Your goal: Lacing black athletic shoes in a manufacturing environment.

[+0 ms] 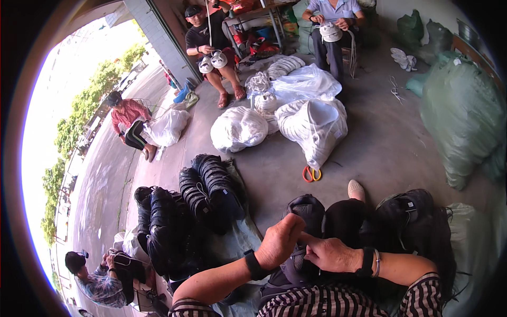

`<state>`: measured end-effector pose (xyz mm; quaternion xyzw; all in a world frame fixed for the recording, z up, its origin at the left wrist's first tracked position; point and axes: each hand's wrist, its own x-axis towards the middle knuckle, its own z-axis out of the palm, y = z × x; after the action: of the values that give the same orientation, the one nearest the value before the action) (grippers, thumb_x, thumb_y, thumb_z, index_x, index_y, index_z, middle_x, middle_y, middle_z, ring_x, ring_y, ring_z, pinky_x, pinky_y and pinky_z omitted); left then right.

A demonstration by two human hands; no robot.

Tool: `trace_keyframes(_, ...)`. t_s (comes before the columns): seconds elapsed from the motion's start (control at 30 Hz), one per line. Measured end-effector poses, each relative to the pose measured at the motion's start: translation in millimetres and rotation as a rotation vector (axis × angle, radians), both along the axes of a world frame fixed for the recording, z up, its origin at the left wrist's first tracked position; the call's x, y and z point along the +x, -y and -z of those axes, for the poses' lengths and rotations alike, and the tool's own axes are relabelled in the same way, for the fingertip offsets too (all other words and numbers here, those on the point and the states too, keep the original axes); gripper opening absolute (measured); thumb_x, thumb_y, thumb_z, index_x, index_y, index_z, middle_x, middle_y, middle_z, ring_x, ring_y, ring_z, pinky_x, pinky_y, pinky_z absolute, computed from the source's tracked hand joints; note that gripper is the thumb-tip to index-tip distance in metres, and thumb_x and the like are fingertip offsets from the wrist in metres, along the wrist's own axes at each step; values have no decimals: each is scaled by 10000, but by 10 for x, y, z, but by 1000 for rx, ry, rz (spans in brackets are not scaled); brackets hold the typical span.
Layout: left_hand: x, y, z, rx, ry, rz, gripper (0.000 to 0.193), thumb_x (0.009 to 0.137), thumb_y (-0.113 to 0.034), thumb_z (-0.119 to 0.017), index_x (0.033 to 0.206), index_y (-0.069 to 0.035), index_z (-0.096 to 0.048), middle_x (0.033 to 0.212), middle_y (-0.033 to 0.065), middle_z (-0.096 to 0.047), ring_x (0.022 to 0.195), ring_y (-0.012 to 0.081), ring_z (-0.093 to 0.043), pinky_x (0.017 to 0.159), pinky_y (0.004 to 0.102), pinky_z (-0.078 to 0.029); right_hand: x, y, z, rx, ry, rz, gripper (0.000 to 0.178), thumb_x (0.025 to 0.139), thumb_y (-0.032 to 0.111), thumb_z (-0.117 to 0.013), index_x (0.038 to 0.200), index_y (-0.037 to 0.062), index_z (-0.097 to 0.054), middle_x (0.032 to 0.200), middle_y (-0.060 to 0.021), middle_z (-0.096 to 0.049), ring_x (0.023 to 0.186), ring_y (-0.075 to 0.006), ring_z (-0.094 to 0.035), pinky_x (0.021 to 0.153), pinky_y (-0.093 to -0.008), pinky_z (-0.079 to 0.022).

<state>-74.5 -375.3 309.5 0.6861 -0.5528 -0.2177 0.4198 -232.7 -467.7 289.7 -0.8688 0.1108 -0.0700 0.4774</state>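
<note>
My left hand (281, 240) is closed in a fist, its back turned up, just over my lap. Against its fingers my right hand (336, 254) is closed too, fingers curled in. Whatever the two hold between them is hidden or too thin to make out. Beneath and just beyond the hands lies a dark shoe upper (305, 207) with a mesh surface, partly covered by my fingers. To the right, beside my leg, sits a pile of dark uppers (409, 214) with a loose cord on it.
Stacked dark shoe uppers (216, 185) lie at the left on a grey-green sheet (240, 232). Scissors (311, 174) with red and yellow handles rest on the floor ahead, near white bagged bundles (240, 128). A big green sack (459, 116) stands right. Several people sit around, some holding shoe uppers.
</note>
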Motion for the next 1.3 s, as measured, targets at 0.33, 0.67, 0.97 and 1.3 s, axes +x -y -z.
trace_keyframes(0.33,1140,2,333,-147,-500,-543,139,978,-172,-438,991,-43,-487,786,111,-644,484,116,-538,406,242,-427,-313,497,91,886,-156,122,201,919,161,-531,843,4,-631,871,-41,-651,729,-127,-639,648,-233,-506)
trace_keyframes(0.67,4066,-2319,952,-324,-734,-1458,208,918,-152,-453,836,-48,-615,793,100,-623,651,212,-622,502,299,-508,-5054,3074,967,1166,863,1287,126,931,165,-530,872,56,-556,989,-57,-656,517,-93,-448,530,-248,-425)
trace_keyframes(0.97,1724,-839,489,11,-903,-620,127,854,-21,-508,930,-86,-586,721,7,-508,604,116,-503,587,320,-498,-1208,1373,120,931,116,649,143,885,108,-509,973,31,-591,813,-138,-665,382,-23,-303,354,-174,-233)
trace_keyframes(1.3,87,-373,125,-45,599,163,308,592,-95,-753,891,-145,-698,799,6,-533,718,218,-514,640,330,-471,-577,-146,275,-176,-31,-184,122,799,56,-597,912,25,-564,833,-95,-600,722,-275,-642,616,-346,-544)
